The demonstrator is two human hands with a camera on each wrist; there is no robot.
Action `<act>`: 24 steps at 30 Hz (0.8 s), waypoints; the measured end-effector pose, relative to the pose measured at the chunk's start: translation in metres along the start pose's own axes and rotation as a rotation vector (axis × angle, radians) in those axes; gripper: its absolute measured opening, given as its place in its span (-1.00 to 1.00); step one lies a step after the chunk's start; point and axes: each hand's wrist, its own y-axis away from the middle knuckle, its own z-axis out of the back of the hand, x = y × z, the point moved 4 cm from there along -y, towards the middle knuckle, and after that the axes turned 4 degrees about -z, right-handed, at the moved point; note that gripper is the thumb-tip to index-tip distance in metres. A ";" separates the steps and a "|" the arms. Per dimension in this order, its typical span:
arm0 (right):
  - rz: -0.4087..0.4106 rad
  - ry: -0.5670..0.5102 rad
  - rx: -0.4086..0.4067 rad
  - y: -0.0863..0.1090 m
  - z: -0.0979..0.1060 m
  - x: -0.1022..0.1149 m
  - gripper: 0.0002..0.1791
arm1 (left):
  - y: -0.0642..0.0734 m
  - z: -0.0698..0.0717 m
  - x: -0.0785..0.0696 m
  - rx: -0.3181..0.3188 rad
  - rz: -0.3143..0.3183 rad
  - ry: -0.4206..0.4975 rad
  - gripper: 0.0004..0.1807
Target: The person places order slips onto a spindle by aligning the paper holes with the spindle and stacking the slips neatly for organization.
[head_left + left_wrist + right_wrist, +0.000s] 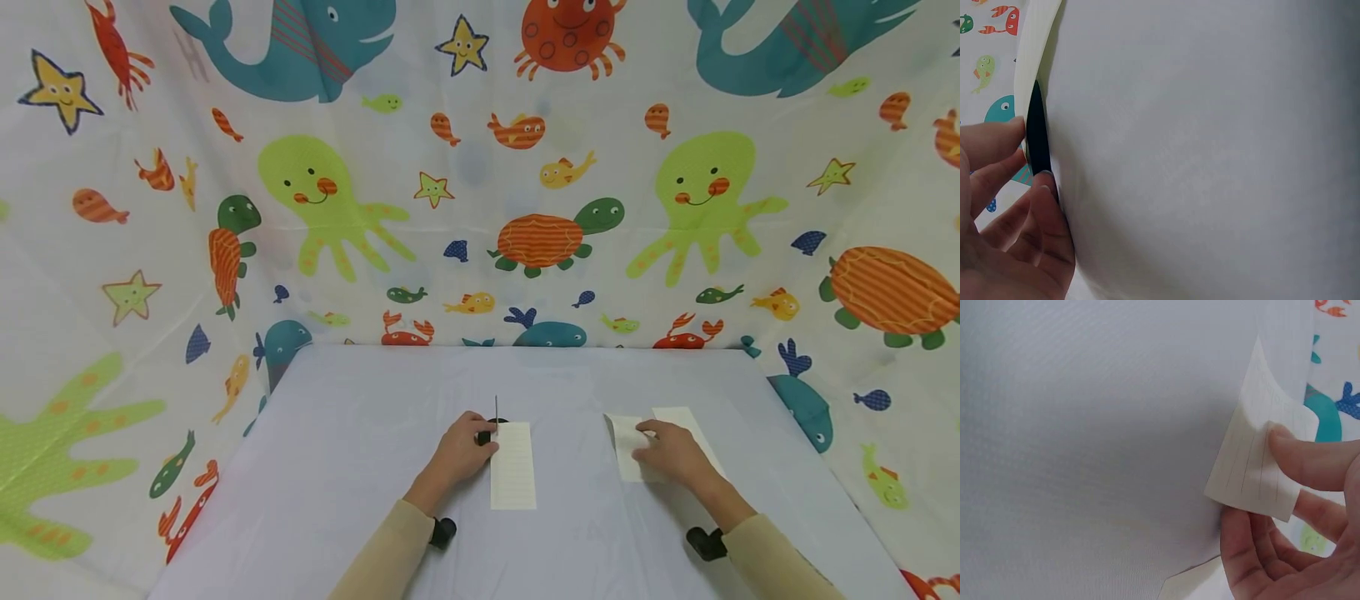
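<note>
From where I'm standing, the person's left hand (pixel 459 446) is pinching a lined paper strip (pixel 513 467) near its far left corner, thumb on top, fingers curling beneath. A dark object (pixel 1038 137) is showing between those fingers and the paper, and a thin straight sliver (pixel 496 407) is pointing past the strip's far edge; what it is, I cannot tell. Over to the right, the right hand (pixel 671 454) is gripping a small lined sheet (pixel 628 450) between thumb and fingers, its far left corner curling up. A second sheet (pixel 678 415) is lying partly hidden behind that hand on the white table (pixel 375 400). Printed sea creatures are covering the backdrop (pixel 420 100) around it.
</note>
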 end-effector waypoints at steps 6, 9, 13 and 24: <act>-0.068 -0.131 0.012 0.001 -0.003 -0.004 -0.48 | 0.000 -0.001 0.001 0.009 -0.001 -0.017 -0.66; -0.074 -0.214 -0.006 0.003 -0.005 -0.006 -0.57 | 0.000 -0.001 0.001 0.011 -0.003 -0.021 -0.65; -0.078 -0.300 -0.028 0.005 -0.008 -0.007 -0.65 | 0.000 -0.001 0.000 0.011 -0.012 -0.028 -0.66; -0.097 -0.445 -0.027 0.006 -0.015 -0.002 -0.65 | 0.000 0.002 -0.002 0.009 0.006 0.000 -0.66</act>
